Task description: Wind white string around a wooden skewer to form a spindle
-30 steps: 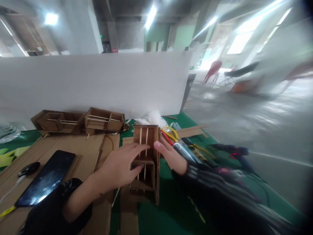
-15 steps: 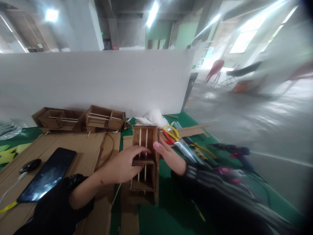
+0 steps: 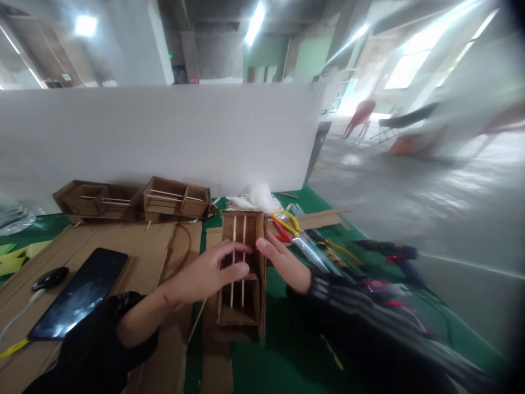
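An open cardboard box [image 3: 251,316] with a cross divider lies in front of me on the table. Two thin wooden sticks [image 3: 245,232] run along its length. My left hand [image 3: 207,273] reaches over the box from the left, thumb and fingers apart, fingertips down inside the upper compartment and thumb above the divider. It is close to the sticks, but whether it touches them I cannot tell. My right hand [image 3: 285,264] grips the right wall of the box, thumb at the top edge, other fingers hidden behind the wall.
Two similar cardboard boxes [image 3: 176,198] stand against the white partition [image 3: 164,137]. A phone [image 3: 80,293] and a black mouse-like device [image 3: 50,278] lie on cardboard at left. To the right are scissors [image 3: 309,251], pliers [image 3: 342,251] and a power drill [image 3: 396,254].
My left thumb has come up from below the divider, and the hand has loosened with its fingers apart. The divider now sits closer against the sticks' line; my right hand stays put.
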`<act>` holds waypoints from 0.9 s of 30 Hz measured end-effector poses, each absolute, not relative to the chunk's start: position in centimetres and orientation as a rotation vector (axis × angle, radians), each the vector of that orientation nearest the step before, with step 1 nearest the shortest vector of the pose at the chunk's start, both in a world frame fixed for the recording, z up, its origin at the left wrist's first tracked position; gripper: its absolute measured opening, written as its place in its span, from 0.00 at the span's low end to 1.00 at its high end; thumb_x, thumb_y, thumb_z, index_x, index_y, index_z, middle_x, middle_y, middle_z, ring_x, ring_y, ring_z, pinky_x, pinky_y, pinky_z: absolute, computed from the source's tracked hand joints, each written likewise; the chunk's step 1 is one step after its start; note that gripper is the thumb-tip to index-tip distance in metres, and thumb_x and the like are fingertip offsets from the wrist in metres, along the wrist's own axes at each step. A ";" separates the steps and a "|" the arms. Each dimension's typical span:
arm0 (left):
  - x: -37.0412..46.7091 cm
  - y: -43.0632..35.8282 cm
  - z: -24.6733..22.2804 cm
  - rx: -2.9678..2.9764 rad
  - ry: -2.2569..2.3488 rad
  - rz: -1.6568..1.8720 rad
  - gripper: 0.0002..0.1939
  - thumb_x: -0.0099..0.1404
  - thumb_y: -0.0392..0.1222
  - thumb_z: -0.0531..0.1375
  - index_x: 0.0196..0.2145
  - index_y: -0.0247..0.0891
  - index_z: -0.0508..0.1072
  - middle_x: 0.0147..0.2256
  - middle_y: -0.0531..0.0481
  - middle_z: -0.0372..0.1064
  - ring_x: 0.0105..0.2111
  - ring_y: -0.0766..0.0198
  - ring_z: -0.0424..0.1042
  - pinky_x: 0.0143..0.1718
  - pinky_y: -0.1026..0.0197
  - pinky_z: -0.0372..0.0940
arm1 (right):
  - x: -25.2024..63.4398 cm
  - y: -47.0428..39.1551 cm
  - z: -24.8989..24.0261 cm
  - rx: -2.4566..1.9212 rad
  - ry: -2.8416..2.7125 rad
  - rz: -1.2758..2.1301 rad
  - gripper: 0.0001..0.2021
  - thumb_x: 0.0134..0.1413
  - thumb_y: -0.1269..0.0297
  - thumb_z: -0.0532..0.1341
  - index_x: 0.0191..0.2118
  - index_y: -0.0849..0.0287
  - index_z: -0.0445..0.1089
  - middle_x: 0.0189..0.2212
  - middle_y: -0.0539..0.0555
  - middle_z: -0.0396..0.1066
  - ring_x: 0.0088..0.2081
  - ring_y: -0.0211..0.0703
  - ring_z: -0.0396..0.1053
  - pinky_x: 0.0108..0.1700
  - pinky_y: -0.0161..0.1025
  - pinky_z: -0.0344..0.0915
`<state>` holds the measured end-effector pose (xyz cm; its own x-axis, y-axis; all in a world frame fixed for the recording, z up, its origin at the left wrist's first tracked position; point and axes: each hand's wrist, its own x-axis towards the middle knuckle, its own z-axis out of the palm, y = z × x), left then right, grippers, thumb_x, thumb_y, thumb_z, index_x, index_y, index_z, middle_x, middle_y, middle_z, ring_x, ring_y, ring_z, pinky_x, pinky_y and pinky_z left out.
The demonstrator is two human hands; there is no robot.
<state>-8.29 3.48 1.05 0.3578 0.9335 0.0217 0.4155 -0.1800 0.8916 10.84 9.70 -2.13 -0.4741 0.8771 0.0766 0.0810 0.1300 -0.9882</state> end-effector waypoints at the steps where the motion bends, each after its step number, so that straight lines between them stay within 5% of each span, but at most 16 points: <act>1: -8.3 3.7 1.1 1.719 1.203 0.805 0.16 0.68 0.49 0.54 0.50 0.43 0.70 0.48 0.46 0.70 0.47 0.57 0.70 0.48 0.55 0.66 | 10.8 9.6 -2.1 -0.960 -1.695 1.426 0.30 0.51 0.36 0.56 0.48 0.56 0.69 0.40 0.55 0.75 0.46 0.52 0.71 0.57 0.52 0.63; 7: -8.3 5.1 -0.7 1.605 1.271 1.070 0.10 0.63 0.45 0.61 0.38 0.37 0.70 0.35 0.50 0.71 0.34 0.63 0.71 0.38 0.60 0.67 | 10.5 9.3 -2.4 -0.920 -1.709 1.450 0.28 0.53 0.37 0.56 0.49 0.54 0.70 0.32 0.52 0.76 0.42 0.52 0.73 0.56 0.52 0.66; 11: -8.1 5.5 -1.8 1.323 1.219 1.228 0.16 0.59 0.45 0.65 0.34 0.40 0.59 0.29 0.56 0.68 0.29 0.66 0.71 0.34 0.61 0.66 | 10.3 9.2 -2.5 -0.921 -1.712 1.441 0.28 0.52 0.37 0.57 0.49 0.52 0.70 0.32 0.51 0.77 0.40 0.51 0.74 0.55 0.51 0.66; 19: -7.4 5.2 -1.1 1.126 1.089 1.035 0.17 0.57 0.46 0.67 0.40 0.35 0.72 0.34 0.49 0.75 0.34 0.63 0.74 0.40 0.59 0.68 | 10.3 8.9 -2.6 -0.810 -1.739 1.447 0.31 0.53 0.39 0.58 0.54 0.58 0.65 0.48 0.58 0.73 0.50 0.51 0.70 0.59 0.49 0.61; 27: -7.5 5.1 -0.9 1.042 1.151 1.068 0.19 0.53 0.49 0.69 0.39 0.35 0.76 0.32 0.47 0.78 0.35 0.58 0.77 0.40 0.54 0.72 | 10.3 8.7 -2.8 -0.828 -1.749 1.463 0.32 0.53 0.37 0.56 0.54 0.57 0.65 0.36 0.54 0.76 0.47 0.52 0.71 0.60 0.51 0.59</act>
<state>-7.53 5.12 -0.92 0.0911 0.9811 -0.1707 -0.0969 0.1793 0.9790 10.31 8.73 -2.78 -0.5504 0.8274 0.1116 0.0365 0.1574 -0.9869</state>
